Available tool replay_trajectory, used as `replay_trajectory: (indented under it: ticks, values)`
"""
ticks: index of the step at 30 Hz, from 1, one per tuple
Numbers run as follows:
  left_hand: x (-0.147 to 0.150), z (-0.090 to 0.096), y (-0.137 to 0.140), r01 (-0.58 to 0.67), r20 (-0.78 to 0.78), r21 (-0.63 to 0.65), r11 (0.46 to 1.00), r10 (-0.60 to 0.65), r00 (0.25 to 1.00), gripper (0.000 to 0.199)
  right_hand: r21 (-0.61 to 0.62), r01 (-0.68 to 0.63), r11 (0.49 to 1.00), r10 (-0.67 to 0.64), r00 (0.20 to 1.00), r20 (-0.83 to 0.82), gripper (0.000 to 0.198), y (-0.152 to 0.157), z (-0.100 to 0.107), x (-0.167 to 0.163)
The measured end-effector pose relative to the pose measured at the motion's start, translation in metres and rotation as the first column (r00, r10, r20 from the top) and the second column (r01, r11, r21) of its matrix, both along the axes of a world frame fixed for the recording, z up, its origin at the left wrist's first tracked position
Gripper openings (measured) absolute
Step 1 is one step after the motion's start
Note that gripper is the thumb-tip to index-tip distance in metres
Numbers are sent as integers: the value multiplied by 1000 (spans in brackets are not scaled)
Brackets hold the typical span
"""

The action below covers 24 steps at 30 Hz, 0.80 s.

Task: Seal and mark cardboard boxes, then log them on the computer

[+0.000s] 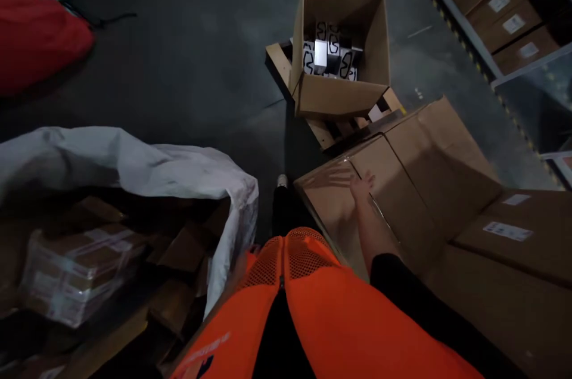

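My right hand [362,185] reaches out with its fingers spread over the top of a large closed cardboard box [415,170]. The palm is at a taped seam, and a shadow of fingers falls on the cardboard to its left. Whether the hand presses on the box or hovers just above it, I cannot tell. Nothing shows in its fingers. My left hand is not visible; the orange vest [353,319] and the white bag fill that side. Beyond the right hand, an open cardboard box [342,99] holds several small white cartons [333,48] with black markings.
The open box stands on a wooden pallet [279,63]. At left, a large white bag [134,158] holds cardboard and a taped parcel [80,272]. Red fabric [40,27] lies upper left. Labelled boxes [498,0] fill a rack at upper right.
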<state>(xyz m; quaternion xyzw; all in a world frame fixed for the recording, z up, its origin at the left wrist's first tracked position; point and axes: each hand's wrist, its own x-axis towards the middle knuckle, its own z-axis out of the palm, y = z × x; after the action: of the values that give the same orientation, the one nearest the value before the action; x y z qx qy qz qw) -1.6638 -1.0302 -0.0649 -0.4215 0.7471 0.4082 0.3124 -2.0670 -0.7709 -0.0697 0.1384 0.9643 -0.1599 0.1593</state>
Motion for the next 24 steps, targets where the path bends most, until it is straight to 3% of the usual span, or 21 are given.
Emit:
replay_trajectory:
  ticks: [3, 6, 10, 13, 16, 19, 24]
  values:
    - [-61, -9, -74, -28, 83, 7, 1000, 27, 996, 32, 101, 124, 987, -138, 981, 136, 97, -46, -48, -53]
    - [-126, -20, -131, 15, 89, 16, 1000, -16, 996, 37, 190, 178, 966, -229, 930, 289, 108, -72, -84, -85]
    - [-213, -49, -157, 174, 1, 88, 981, -175, 985, 38, 265, 199, 944, -295, 868, 399, 119, -82, -105, -105]
    - [-264, -77, -164, 335, -80, 175, 926, -326, 942, 33, 289, 219, 932, -330, 843, 425, 124, -84, -109, -113]
    - [-296, -103, -186, 457, -113, 235, 858, -442, 890, 32, 308, 259, 916, -371, 839, 398, 121, -87, -110, -122]
    - [-316, -126, -225, 528, -104, 261, 808, -520, 848, 37, 343, 317, 884, -430, 839, 334, 105, -97, -112, -128]
    - [-338, -148, -283, 597, -86, 333, 730, -607, 790, 38, 446, 454, 771, -578, 794, 191, 90, -134, -133, -116]
